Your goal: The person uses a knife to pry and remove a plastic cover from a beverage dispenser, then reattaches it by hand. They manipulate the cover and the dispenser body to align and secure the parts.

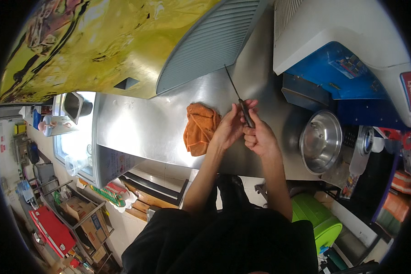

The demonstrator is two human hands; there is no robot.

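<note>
In front of me, above the steel counter [137, 132], I hold a screwdriver [245, 115] with a dark handle and a long thin shaft. Its shaft points away and slightly left, with the tip appearing at the near edge of a grey ribbed panel [210, 43]; whether they touch I cannot tell. My left hand [230, 128] is closed around the handle near the shaft. The fingers of my right hand [260, 137] are curled at the handle's rear end. Just left of my left hand, a crumpled orange cloth [198, 130] lies on the counter.
A shiny yellow surface [118, 45] fills the far left. On the right are a white and blue machine [342, 68] and a steel bowl [322, 141]. A green bin [313, 219] stands below the counter. Shelving with boxes [84, 214] is at the lower left.
</note>
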